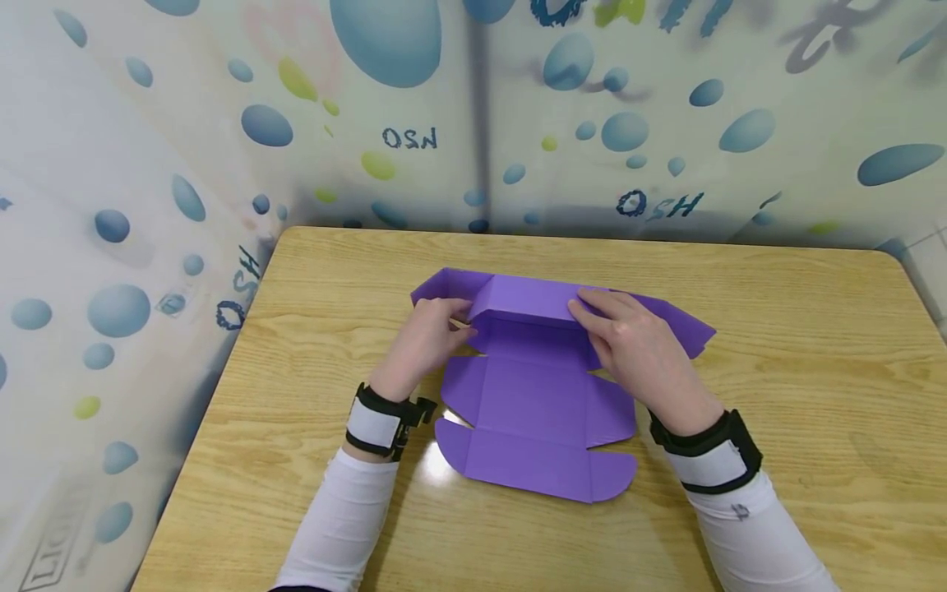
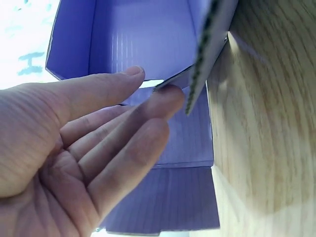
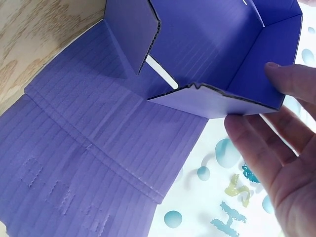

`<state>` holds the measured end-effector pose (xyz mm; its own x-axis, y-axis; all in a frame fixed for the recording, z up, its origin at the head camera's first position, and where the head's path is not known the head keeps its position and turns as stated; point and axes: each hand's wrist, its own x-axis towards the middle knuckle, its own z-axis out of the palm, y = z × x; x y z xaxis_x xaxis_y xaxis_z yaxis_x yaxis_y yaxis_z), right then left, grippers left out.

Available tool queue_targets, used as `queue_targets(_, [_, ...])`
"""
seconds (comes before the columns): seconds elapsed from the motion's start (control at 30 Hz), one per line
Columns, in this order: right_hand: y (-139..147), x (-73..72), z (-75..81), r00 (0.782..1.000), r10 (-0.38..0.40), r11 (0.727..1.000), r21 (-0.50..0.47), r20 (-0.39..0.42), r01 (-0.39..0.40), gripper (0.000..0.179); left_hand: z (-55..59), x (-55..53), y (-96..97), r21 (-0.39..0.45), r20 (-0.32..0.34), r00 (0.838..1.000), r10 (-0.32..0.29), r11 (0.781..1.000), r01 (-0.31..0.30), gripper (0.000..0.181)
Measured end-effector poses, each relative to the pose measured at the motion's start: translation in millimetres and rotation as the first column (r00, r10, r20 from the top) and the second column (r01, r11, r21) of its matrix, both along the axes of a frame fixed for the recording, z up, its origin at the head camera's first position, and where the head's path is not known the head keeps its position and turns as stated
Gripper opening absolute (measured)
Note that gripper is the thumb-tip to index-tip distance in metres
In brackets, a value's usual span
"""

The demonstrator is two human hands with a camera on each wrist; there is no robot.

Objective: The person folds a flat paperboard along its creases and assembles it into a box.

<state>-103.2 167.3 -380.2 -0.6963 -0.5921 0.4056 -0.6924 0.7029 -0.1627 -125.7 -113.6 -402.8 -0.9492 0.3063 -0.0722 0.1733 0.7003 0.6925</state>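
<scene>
A purple cardboard box [image 1: 534,399], partly folded, lies on the table with its far side raised into a wall and its near panels flat. My left hand [image 1: 429,341] is at the left end of that wall, fingers spread beside a small side flap [image 1: 482,335]. In the left wrist view, a fingertip of the left hand [image 2: 94,143] meets the flap's edge. My right hand [image 1: 629,337] holds the right end of the raised wall [image 1: 528,298]. The right wrist view shows the right hand [image 3: 286,133] with its thumb inside the box corner and its fingers outside.
The wood-grain table [image 1: 799,395] extends on both sides of the box. A patterned wall covering [image 1: 414,189] with blue drops stands behind the table and along its left. Side flaps [image 1: 684,321] stick out from both ends of the raised wall.
</scene>
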Motion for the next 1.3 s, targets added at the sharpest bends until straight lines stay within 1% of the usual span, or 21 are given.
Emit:
queue_targets(0.17, [-0.4,1.4,0.4,1.0,0.009,1.0,-0.002,-0.003,-0.009,0.043,-1.6,1.1,3.3,0.005,0.011,1.0,-0.029,1.0,0.029,0.032])
queue_targets(0.27, [-0.8,3.0,0.9,1.0,0.016,1.0,-0.001,-0.001,-0.016,0.044,-3.1,1.1,5.4,0.002,-0.004,0.999,-0.054,0.999,0.054,0.03])
queue_targets(0.37, [-1.5,5.1,1.5,1.0,0.017,1.0,0.003,0.001,-0.017,0.045,-4.5,1.3,6.4,0.003,-0.018,0.998,-0.066,0.998,0.066,0.028])
queue_targets(0.57, [-1.4,8.3,1.0,1.0,0.019,0.999,0.026,0.007,-0.019,0.044,-5.2,2.2,7.4,0.004,-0.015,0.996,-0.094,0.996,0.094,0.029])
queue_targets(0.7, [-1.0,9.6,-0.3,1.0,0.022,0.999,0.043,0.01,-0.022,0.045,-4.6,2.4,7.4,-0.017,-0.016,0.993,-0.116,0.993,0.116,0.029])
queue_targets(0.87, [-1.3,10.5,0.0,1.0,0.021,0.999,0.05,0.012,-0.021,0.044,-4.5,1.5,7.4,-0.067,-0.043,0.986,-0.159,0.986,0.156,0.022])
queue_targets(0.97, [-1.9,11.5,0.7,1.0,0.017,0.998,0.067,0.018,-0.018,0.043,-4.0,1.2,8.1,-0.08,-0.05,0.983,-0.176,0.982,0.172,0.018])
queue_targets(1.13, [-2.7,12.9,1.6,1.0,0.012,0.995,0.094,0.027,-0.015,0.042,-4.3,1.5,9.0,-0.089,-0.055,0.984,-0.17,0.982,0.165,0.019])
queue_targets(1.3, [-3.5,12.9,1.6,1.0,0.021,0.995,0.094,0.021,-0.023,0.041,-5.3,1.9,8.6,-0.096,-0.054,0.986,-0.159,0.983,0.154,0.018])
